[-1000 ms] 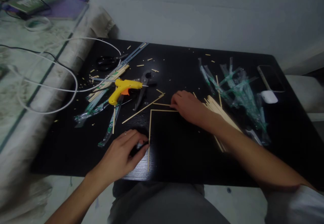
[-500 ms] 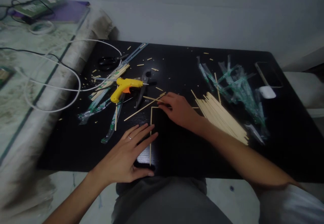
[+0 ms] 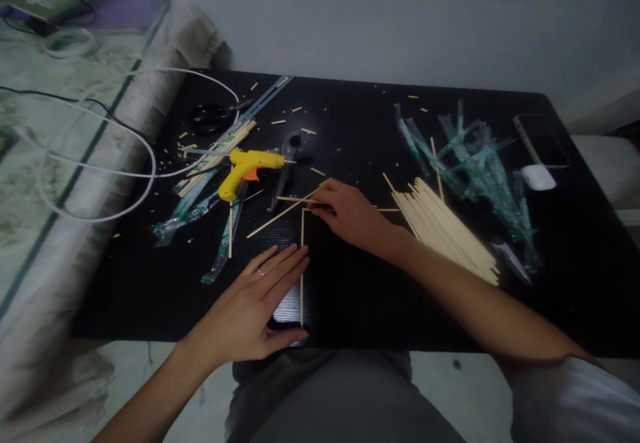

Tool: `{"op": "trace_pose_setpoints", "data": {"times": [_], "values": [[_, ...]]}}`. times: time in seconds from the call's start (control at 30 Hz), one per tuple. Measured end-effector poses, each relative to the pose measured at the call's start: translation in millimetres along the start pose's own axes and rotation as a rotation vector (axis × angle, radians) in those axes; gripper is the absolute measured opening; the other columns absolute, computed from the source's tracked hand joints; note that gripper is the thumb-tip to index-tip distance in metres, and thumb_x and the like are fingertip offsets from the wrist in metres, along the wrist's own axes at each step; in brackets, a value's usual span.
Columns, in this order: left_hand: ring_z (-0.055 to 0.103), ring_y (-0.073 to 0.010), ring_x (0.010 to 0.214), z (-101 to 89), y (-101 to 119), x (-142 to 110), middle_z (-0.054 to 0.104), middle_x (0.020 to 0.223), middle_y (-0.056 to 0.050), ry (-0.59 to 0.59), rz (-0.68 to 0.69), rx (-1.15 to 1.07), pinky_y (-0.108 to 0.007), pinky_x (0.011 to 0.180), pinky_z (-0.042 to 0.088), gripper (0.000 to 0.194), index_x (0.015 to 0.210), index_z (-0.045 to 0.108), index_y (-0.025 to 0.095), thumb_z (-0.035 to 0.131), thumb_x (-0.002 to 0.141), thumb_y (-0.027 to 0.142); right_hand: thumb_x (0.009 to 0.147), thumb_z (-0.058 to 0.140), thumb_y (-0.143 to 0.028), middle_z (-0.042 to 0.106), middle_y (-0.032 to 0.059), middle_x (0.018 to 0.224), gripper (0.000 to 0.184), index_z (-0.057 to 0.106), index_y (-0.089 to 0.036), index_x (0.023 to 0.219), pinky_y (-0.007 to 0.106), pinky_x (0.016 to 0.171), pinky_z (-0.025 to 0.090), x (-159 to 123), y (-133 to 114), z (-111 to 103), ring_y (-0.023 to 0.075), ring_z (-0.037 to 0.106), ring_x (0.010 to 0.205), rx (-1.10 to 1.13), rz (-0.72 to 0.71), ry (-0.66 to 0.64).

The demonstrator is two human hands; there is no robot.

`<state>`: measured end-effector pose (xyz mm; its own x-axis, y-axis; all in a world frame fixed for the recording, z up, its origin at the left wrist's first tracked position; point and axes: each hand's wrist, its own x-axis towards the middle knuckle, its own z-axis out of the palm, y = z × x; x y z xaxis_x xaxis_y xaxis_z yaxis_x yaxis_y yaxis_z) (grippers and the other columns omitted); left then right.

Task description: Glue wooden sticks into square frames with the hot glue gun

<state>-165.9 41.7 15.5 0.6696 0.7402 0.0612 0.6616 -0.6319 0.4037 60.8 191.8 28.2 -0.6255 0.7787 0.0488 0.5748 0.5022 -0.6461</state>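
Observation:
My left hand (image 3: 257,303) lies nearly flat at the table's front edge, fingers stretched out. Its fingertips and thumb touch a thin wooden stick (image 3: 302,289) that points away from me. At that stick's far end another wooden stick (image 3: 387,210) runs off to the right, forming a corner; my right hand (image 3: 350,216) partly covers it. Between the thumb and fingers of the right hand is a short wooden stick (image 3: 293,199), jutting left just above the corner. It crosses over a slanted loose stick (image 3: 267,221). My right fingertips are partly hidden.
A yellow glue gun (image 3: 253,163) lies left of centre, by pliers (image 3: 284,173) and black scissors (image 3: 213,117). A pile of wooden sticks (image 3: 445,229), plastic wrappers (image 3: 480,163), a knife (image 3: 513,263), a phone (image 3: 543,139) and a white case (image 3: 539,177) are at right.
My right hand has shifted slightly, and the short stick in it now reaches a little further left. The left hand's fingers have drawn closer together. The view has moved slightly.

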Motion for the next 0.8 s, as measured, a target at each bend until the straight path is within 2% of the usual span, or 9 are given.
{"op": "trace_pose_setpoints", "data": {"times": [0.13,0.3,0.43,0.53,0.6,0.7,0.77,0.8], "values": [[0.038,-0.0363,0.158,1.4,-1.1,0.5,0.037,0.171,-0.019,0.006,0.004,0.003,-0.061,0.131,0.030,0.100,0.169,0.021,0.014,0.070,0.094,0.058,0.101,0.063,-0.007,0.070,0.0110,0.109,0.018,0.078,-0.012,0.107,0.036,0.100,0.052,0.6,-0.6,1.0,0.0199,0.068,0.102,-0.017,0.000,-0.019],[0.037,-0.0360,0.159,1.1,-0.1,1.0,0.036,0.171,-0.018,-0.002,-0.003,0.009,-0.060,0.131,0.029,0.100,0.169,0.020,0.014,0.070,0.094,0.058,0.102,0.063,-0.010,0.070,0.0103,0.109,0.017,0.077,-0.015,0.108,0.037,0.100,0.052,0.9,3.4,3.3,0.0209,0.068,0.102,-0.012,-0.026,-0.002],[0.034,-0.0378,0.160,-2.1,1.4,0.1,0.034,0.173,-0.019,0.004,-0.016,-0.016,-0.061,0.130,0.032,0.106,0.170,0.018,0.015,0.071,0.091,0.064,0.100,0.069,-0.022,0.071,0.0095,0.108,0.019,0.075,-0.016,0.117,0.036,0.097,0.052,-2.8,0.9,-8.1,0.0213,0.068,0.098,0.042,-0.070,0.106],[0.033,-0.0390,0.160,-2.7,-0.6,-1.0,0.033,0.173,-0.020,0.032,-0.036,-0.090,-0.061,0.128,0.035,0.109,0.170,0.016,0.017,0.072,0.090,0.066,0.108,0.055,-0.027,0.073,0.0057,0.101,0.025,0.075,-0.020,0.121,0.034,0.092,0.053,-16.0,-8.8,-25.4,0.0192,0.068,0.092,0.162,-0.092,0.201],[0.036,-0.0386,0.159,-2.8,-2.7,-1.3,0.036,0.172,-0.019,0.082,-0.068,-0.159,-0.060,0.126,0.038,0.099,0.169,0.021,0.020,0.072,0.093,0.058,0.109,0.050,-0.027,0.074,0.0047,0.103,0.028,0.076,-0.022,0.120,0.033,0.092,0.052,-31.5,-15.4,-35.5,0.0189,0.069,0.096,0.263,-0.041,0.235],[0.053,-0.0330,0.147,-9.4,-0.3,-3.7,0.052,0.161,-0.014,0.211,-0.151,-0.348,-0.052,0.117,0.050,0.064,0.158,0.043,0.028,0.067,0.099,0.036,0.107,0.055,-0.032,0.075,0.0036,0.103,0.024,0.078,-0.024,0.110,0.032,0.089,0.053,-61.2,-18.3,-41.9,0.0194,0.069,0.097,0.367,0.109,0.258],[0.068,-0.0272,0.123,-21.0,10.0,-10.7,0.070,0.136,-0.009,0.242,-0.172,-0.567,-0.041,0.101,0.059,0.040,0.140,0.061,0.030,0.064,0.100,0.033,0.104,0.060,-0.037,0.069,0.0010,0.083,0.024,0.079,-0.023,0.106,0.029,0.073,0.051,-81.2,-14.3,-40.7,0.0165,0.064,0.077,0.481,0.283,0.250],[0.073,-0.0247,0.106,-28.6,18.1,-16.5,0.076,0.117,-0.007,0.232,-0.141,-0.692,-0.037,0.089,0.061,0.032,0.130,0.068,0.029,0.064,0.099,0.038,0.102,0.063,-0.040,0.065,-0.0003,0.077,0.024,0.080,-0.024,0.106,0.028,0.066,0.049,-90.2,-10.8,-39.2,0.0151,0.060,0.070,0.578,0.368,0.244]]}}
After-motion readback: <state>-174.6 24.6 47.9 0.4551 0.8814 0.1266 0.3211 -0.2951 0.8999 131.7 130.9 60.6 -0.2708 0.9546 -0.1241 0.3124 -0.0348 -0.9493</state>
